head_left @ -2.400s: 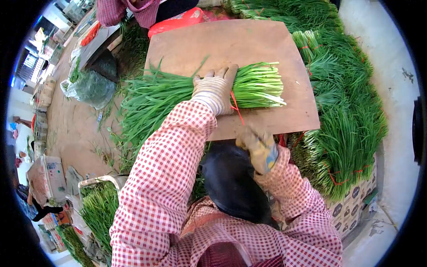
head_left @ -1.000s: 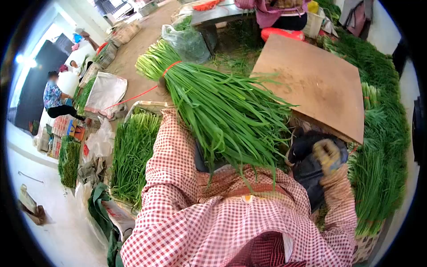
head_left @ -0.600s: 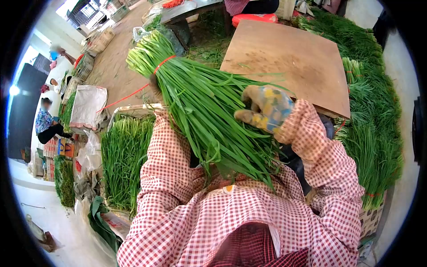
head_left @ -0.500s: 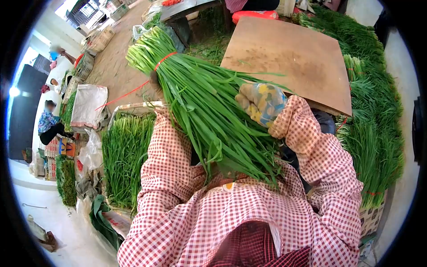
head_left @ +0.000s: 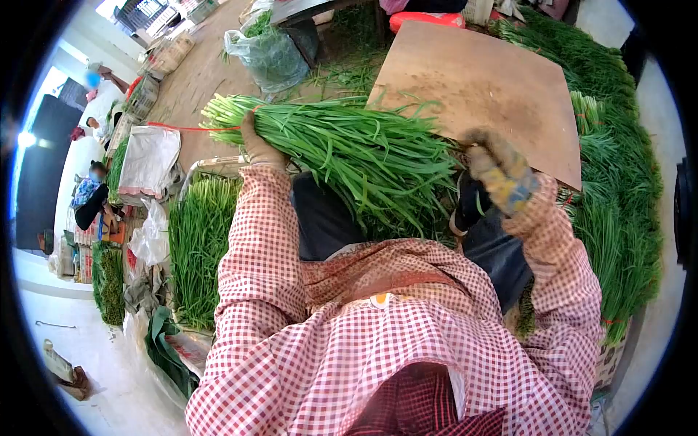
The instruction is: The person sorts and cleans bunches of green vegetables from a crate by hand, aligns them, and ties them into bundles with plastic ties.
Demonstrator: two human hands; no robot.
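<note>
A bundle of green garlic chives [head_left: 349, 145] lies across in front of me, pale cut ends to the left and leaf tips to the right. My left hand [head_left: 260, 147], in a dirty work glove, is wrapped round it near the cut ends. A red tie [head_left: 182, 128] goes round the bundle there, its loose tail stretching left. Beside the leaf tips is my right hand [head_left: 502, 173], in a patterned glove with the fingers curled. Whether a few tips are inside those fingers is hidden.
A brown board [head_left: 480, 94] lies ahead on the right. Stacked chives [head_left: 614, 189] line the right wall, and a crate of chives [head_left: 200, 251] stands left. A clear bag of greens [head_left: 269, 62] sits ahead. People [head_left: 91, 190] are at the far left.
The chive bundle has swung from a steep slant to nearly level, lower and closer to me. My right hand has moved right, off the leaves' side to beyond their tips.
</note>
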